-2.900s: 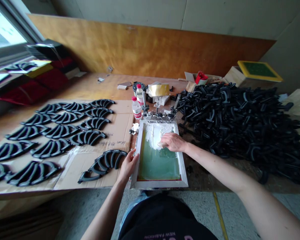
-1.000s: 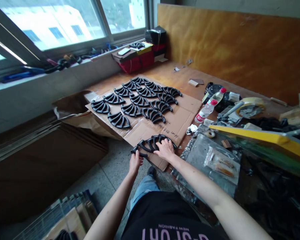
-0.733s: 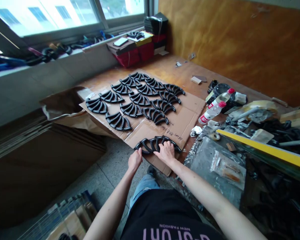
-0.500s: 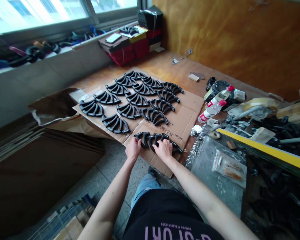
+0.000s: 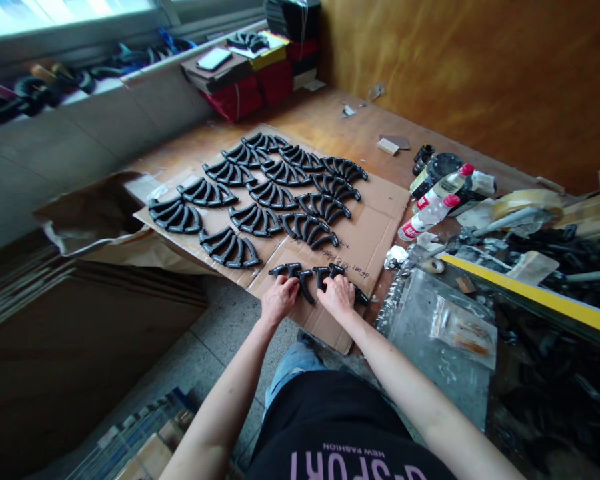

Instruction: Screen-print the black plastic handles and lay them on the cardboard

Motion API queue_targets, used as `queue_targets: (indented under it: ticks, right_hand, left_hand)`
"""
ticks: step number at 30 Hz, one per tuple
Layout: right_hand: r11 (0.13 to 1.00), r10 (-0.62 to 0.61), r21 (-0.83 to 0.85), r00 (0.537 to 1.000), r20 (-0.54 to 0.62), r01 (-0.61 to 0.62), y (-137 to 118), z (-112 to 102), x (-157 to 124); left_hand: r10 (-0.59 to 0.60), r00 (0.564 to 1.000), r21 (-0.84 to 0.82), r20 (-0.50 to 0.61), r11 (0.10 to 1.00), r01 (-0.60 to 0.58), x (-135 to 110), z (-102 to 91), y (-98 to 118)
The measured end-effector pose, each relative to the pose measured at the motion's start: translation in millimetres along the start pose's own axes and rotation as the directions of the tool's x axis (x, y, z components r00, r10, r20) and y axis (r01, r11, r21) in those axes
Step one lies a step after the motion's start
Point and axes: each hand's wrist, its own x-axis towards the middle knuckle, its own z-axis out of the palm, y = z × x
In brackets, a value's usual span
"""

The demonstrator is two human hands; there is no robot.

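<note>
Shirt [image 5: 350, 413], near side of the cardboard sheet [image 5: 380, 200]: small print [image 5: 354, 449] reads "NEW FASHION". Bigger pink letters [image 5: 329, 466], farther from the sheet, get cut off by the frame; full wording unclear. Sheet itself: dark handwriting [image 5: 349, 261] on its near right part, not legible. Bottles [image 5: 425, 219], just right of the sheet: red labels, lettering too small.

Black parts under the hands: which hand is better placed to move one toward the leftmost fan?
Left, probably: the left hand is nearer the leftmost fan; the right hand is nearer the bottles. Both touch black parts.
</note>
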Motion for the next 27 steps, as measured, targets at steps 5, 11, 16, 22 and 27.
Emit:
queue_targets:
  ticks: [5,11,16,22,27]
  right_hand:
    - [1.000,0.004,-0.016,0.999,0.042,-0.004,1.6,-3.2,-0.5]
    - [0.999,-0.038,-0.013,0.998,0.044,0.039,1.7,-3.0,-1.4]
    - [0.994,-0.096,0.056,0.993,0.072,0.093,-4.5,1.9,3.9]
    - [0.982,-0.147,0.126,0.987,0.061,0.139,0.5,4.1,8.8]
    - [0.983,-0.156,0.118,0.982,0.103,0.143,5.9,0.5,5.5]
  left_hand:
    - [-0.093,0.995,0.128,-0.032,0.987,0.097,-15.8,-3.2,-3.8]
    - [-0.142,0.987,0.156,-0.081,0.976,0.153,-49.4,9.9,5.6]
    - [-0.157,0.979,0.052,-0.126,0.985,0.165,-33.0,16.7,18.4]
    - [-0.100,0.979,-0.027,-0.180,0.995,0.097,-4.2,14.0,7.6]
    - [-0.057,0.982,0.006,-0.180,0.998,0.059,1.5,11.5,-1.1]
